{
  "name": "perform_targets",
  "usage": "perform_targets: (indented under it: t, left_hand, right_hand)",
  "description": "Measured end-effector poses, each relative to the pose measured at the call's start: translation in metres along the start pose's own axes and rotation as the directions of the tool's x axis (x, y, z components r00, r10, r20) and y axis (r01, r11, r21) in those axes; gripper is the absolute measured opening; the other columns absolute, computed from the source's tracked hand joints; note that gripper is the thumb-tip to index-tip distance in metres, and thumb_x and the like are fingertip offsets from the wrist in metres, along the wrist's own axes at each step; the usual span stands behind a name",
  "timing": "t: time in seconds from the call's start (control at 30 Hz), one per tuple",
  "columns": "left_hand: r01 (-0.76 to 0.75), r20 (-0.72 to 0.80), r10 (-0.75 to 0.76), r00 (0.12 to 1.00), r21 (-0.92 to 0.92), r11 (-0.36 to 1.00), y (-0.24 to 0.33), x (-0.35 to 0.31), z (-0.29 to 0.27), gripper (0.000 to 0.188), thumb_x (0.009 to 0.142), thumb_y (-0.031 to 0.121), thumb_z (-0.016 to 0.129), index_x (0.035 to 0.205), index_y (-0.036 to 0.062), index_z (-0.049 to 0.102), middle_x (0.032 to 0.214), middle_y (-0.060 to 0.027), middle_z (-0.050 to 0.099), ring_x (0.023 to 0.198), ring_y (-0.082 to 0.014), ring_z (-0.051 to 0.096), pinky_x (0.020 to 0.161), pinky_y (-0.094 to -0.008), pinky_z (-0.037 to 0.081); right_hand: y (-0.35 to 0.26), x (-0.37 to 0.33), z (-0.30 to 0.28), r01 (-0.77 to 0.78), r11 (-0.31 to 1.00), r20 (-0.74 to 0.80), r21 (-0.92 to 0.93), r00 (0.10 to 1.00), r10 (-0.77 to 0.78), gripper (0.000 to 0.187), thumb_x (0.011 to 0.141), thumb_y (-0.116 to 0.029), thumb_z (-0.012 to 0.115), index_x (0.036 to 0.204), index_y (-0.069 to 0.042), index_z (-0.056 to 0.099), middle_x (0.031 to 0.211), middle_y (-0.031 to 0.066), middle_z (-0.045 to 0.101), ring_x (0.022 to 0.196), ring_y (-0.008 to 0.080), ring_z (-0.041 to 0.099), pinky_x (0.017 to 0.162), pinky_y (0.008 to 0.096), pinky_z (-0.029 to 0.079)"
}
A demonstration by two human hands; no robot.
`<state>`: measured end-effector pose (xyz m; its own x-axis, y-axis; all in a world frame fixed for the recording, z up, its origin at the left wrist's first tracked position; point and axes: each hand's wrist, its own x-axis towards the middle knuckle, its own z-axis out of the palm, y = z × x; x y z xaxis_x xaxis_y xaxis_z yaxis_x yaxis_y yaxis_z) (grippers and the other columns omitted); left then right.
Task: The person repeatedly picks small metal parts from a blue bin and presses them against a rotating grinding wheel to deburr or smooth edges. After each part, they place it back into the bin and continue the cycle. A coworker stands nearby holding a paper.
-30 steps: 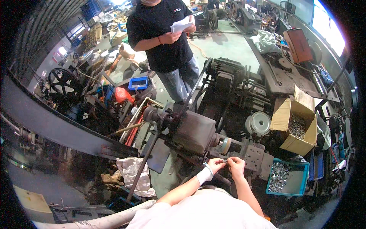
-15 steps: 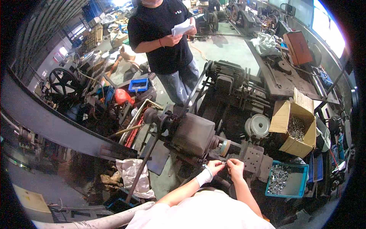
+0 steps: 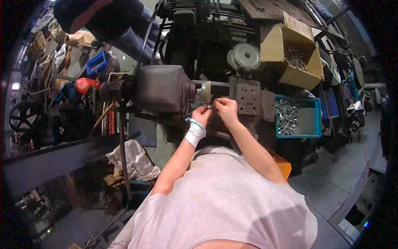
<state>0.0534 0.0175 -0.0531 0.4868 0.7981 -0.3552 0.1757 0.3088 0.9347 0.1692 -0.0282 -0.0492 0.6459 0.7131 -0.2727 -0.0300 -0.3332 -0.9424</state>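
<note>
My left hand (image 3: 200,116), with a white wrap at the wrist, is closed in a pinch in front of the machine's tan-rimmed wheel (image 3: 206,92). Close beside it, my right hand (image 3: 227,111) pinches too. Between the fingertips of both is a small metal piece (image 3: 210,106), mostly covered, its exact kind too small to make out. The wheel sits on the right end of a dark machine housing (image 3: 161,88). To the right of my hands is a steel block with holes (image 3: 248,99).
On the right stands a turquoise bin (image 3: 311,136) with many shiny metal pieces. Behind it is an open cardboard box (image 3: 272,43) of small metal parts. A round pale disc (image 3: 245,56) lies behind the block. Another person (image 3: 128,41) stands at the back left.
My view has tilted down and turned right, so the machine and bin appear higher and further left. Both hands stay together at the wheel with the small piece between them.
</note>
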Motion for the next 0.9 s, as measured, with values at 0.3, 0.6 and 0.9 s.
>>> perform_targets:
  t: [0.3,0.6,0.9]
  left_hand:
    - [0.008,-0.041,-0.013,0.999,-0.123,0.992,-0.012,0.014,0.0,0.016,0.076,0.013,0.058,0.08,-0.0025,0.06,0.067,-0.0001,0.056,0.056,-0.0064,0.045,0.051,-0.0212,0.035]
    - [0.013,-0.071,-0.021,0.997,-0.11,0.994,-0.013,0.015,0.002,0.011,0.075,0.01,0.058,0.078,-0.0009,0.06,0.064,0.0012,0.054,0.052,-0.006,0.044,0.047,-0.0215,0.034]
    - [0.069,-0.044,-0.073,0.996,-0.086,0.994,0.0,0.01,0.0,0.012,0.075,0.013,0.057,0.079,0.0016,0.06,0.063,0.0017,0.054,0.051,-0.0063,0.045,0.043,-0.0213,0.033]
  right_hand:
    - [-0.007,0.005,0.01,-0.029,0.998,-0.065,-0.063,0.998,0.025,0.018,0.068,-0.012,0.062,0.079,0.002,0.064,0.069,0.0155,0.062,0.063,0.0188,0.059,0.06,0.0293,0.044]
    - [-0.009,0.007,0.014,0.012,0.998,-0.1,-0.055,0.995,-0.017,0.014,0.069,-0.009,0.061,0.077,0.002,0.064,0.059,0.0081,0.059,0.05,0.0098,0.051,0.046,0.0234,0.038]
    - [-0.011,0.006,0.012,-0.028,1.0,-0.062,0.008,0.998,0.029,0.016,0.069,-0.011,0.062,0.077,0.003,0.064,0.062,0.0108,0.06,0.053,0.0129,0.054,0.051,0.0267,0.042]
